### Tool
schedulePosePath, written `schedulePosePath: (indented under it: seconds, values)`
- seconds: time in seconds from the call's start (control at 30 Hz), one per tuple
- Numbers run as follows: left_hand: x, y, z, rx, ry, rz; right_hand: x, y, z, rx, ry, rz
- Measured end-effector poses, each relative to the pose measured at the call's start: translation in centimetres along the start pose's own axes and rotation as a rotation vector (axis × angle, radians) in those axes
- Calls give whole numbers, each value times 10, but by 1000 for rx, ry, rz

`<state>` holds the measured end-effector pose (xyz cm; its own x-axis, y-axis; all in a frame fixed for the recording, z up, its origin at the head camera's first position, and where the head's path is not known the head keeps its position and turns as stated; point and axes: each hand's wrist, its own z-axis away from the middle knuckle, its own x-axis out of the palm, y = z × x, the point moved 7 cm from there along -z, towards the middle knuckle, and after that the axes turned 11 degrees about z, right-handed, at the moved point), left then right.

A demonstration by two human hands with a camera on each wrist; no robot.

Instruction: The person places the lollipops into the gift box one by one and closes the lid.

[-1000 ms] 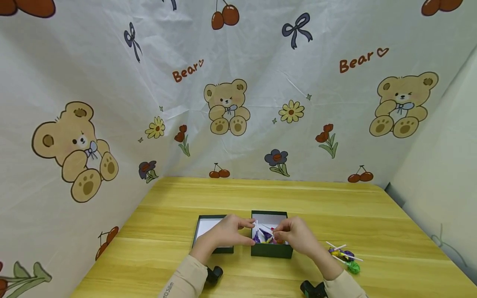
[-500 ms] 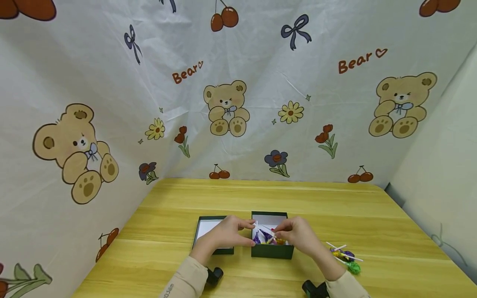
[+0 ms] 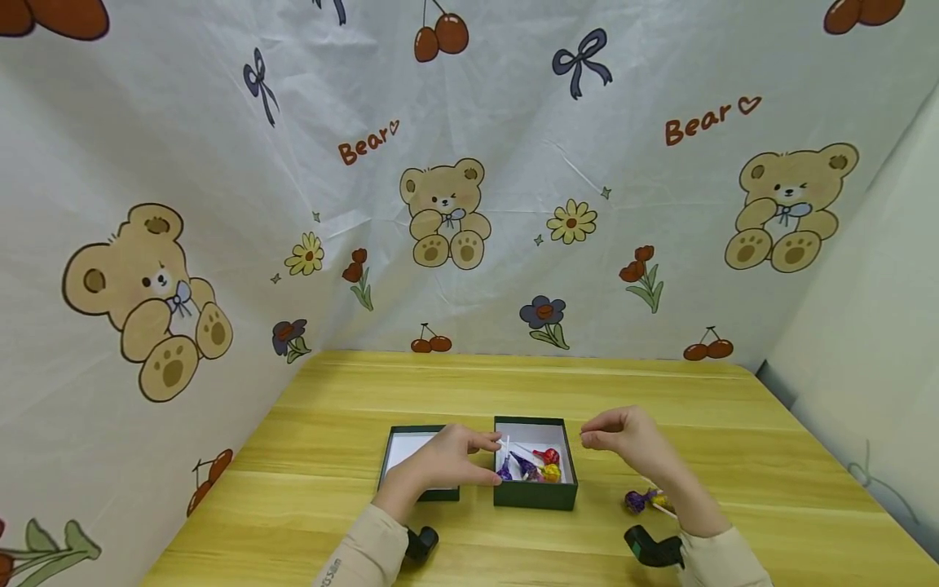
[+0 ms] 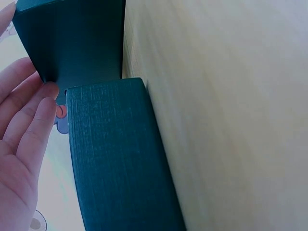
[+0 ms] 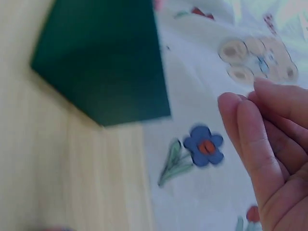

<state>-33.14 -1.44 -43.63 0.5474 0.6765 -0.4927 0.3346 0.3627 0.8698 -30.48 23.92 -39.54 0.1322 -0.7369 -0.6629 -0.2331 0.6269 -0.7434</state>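
A dark green box (image 3: 535,495) with a pale inside stands uncovered on the table. It holds several lollipops, among them a red lollipop (image 3: 550,456), a yellow lollipop (image 3: 550,473) and purple ones. My left hand (image 3: 453,458) rests at the box's left side, thumb and fingers spread; in the left wrist view its fingertips are right at the box wall (image 4: 72,43). To the right of the box my right hand (image 3: 629,439) hovers with loosely bent fingers and nothing between them. In the right wrist view, the same hand (image 5: 274,149) is apart from the box (image 5: 106,62).
Left of the box lies its green lid (image 3: 406,445), white inside up, partly behind my left arm. Under my right wrist more lollipops (image 3: 635,500) lie on the wooden table (image 3: 469,383), partly hidden. A bear-print cloth (image 3: 499,310) hangs behind.
My right hand has let go of a lollipop inside the box and moved out to the right. The red and yellow lollipops now show fully. My left hand has stayed put.
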Motion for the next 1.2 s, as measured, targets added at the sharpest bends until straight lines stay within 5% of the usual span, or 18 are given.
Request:
schedulePosePath:
  seconds: [0.23, 0.47, 0.8, 1.2]
  values:
    - [0, -2, 1, -6, 3, 13, -39, 23, 14, 34, -86, -65]
    - [-1, -2, 1, -5, 10, 14, -67, 60, 29, 53, -122, 4]
    - [3, -6, -1, -8, 2, 23, -59, 113, 39, 54, -276, -99]
    - [0, 0, 0, -9, 9, 32, -59, 120, 45, 7, -369, -173]
